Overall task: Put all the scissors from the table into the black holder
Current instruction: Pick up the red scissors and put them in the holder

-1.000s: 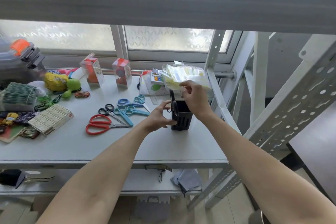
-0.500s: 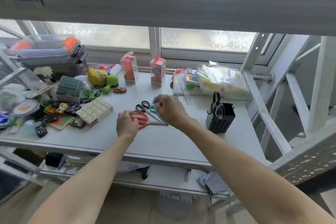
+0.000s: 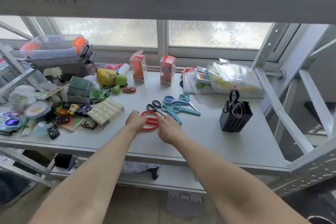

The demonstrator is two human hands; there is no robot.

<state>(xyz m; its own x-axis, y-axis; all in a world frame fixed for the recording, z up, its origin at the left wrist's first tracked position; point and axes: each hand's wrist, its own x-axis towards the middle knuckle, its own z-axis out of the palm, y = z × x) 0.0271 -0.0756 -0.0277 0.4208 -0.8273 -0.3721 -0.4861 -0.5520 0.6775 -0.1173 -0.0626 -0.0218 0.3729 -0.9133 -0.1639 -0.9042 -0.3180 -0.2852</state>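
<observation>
Both hands are at the red scissors (image 3: 150, 121), which lie flat on the table (image 3: 200, 138). The left hand (image 3: 135, 120) touches the handle loops from the left; the right hand (image 3: 168, 128) covers the blade side. I cannot tell if either hand has already closed on them. These scissors are stiff and probably light, with smooth plastic loops and a sharp point, so I think the best hold is at the handles, blades down. Just behind lie small black scissors (image 3: 154, 106) and several blue scissors (image 3: 177, 106). Well apart to the right stands the black holder (image 3: 235, 120), with one dark pair already inside.
</observation>
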